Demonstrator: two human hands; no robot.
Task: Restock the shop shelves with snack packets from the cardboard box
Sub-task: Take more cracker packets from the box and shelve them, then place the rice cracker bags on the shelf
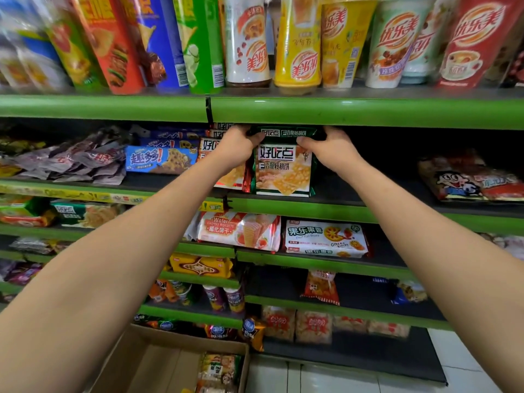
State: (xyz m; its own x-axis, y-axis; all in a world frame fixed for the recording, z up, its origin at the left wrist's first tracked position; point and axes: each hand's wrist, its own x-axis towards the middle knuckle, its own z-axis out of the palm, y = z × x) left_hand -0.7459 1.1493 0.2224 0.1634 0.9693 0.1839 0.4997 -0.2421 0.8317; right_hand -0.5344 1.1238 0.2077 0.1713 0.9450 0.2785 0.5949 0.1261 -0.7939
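Note:
Both my arms reach up to the second shelf [354, 194] from the top. My left hand [236, 146] and my right hand [330, 150] grip the two ends of a dark green biscuit packet [286, 133], held flat just under the shelf above. It rests on top of an upright green packet of the same brand [283, 173]. More packets of that brand [212, 143], in red, stand just to the left. The open cardboard box [158, 361] sits on the floor at the bottom, with a few snack packets [218, 370] inside.
Tall crisp tubes [119, 43] and drink cups [300, 43] fill the top shelf. Blue cookie packets [160, 160] and grey pouches [76, 163] lie left of my hands. Bagged snacks [465, 180] lie at the far right. Lower shelves hold wafers [238, 229] and other packets.

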